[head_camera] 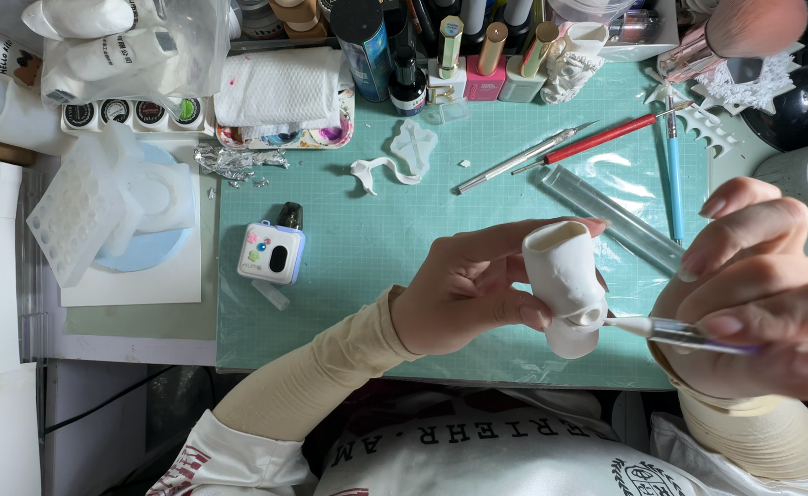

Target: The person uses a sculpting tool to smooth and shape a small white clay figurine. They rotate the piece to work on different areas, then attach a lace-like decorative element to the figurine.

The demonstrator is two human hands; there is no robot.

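A clear plastic bag [137, 46] of white pieces lies upper left. Below it, four round black-and-white labelled lids [133, 112] sit in a row. A blue labelled can [364, 50] stands top centre.

two hands [477, 285], one white clay piece [565, 285], four paint pots [133, 112]

Above a green cutting mat [376, 266], the left hand [463, 289] held a white clay piece [565, 285] while the right hand [757, 298] touched a clear-handled tool [670, 329], possibly a brush, to it.

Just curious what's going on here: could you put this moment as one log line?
left hand: holds white cast | right hand: holds tool, tip on cast | below: green mat
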